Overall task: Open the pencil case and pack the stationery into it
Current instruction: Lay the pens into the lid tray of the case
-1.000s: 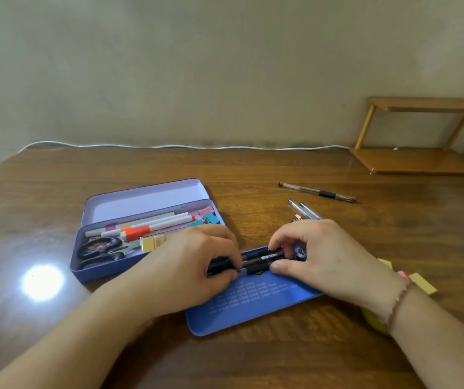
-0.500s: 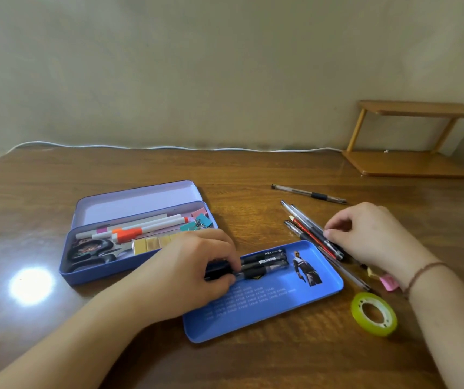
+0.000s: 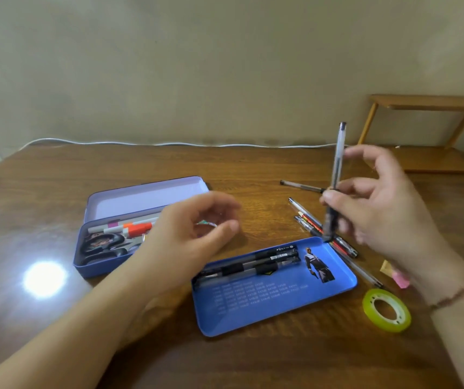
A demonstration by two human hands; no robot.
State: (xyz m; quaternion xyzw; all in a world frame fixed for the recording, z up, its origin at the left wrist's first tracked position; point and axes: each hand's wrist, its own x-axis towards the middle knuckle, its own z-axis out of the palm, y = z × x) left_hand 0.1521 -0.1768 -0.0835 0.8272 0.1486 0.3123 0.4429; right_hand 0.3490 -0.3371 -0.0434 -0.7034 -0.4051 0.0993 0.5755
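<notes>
**Pen lifted upright over the blue tray**

The right hand (image 3: 388, 217) pinches a clear pen (image 3: 336, 175), standing nearly upright above the blue tray (image 3: 275, 307) at its 1 o'clock corner. The left hand (image 3: 188, 240) hovers with fingers loosely curled, holding nothing, over the open pencil case (image 3: 104, 265), which sits at 10 o'clock from the tray. Three black pens (image 3: 253, 265) lie in the tray. More loose pens (image 3: 309, 223) lie on the worktop (image 3: 267, 169), a tape roll (image 3: 386, 310) at 4 o'clock.
</notes>
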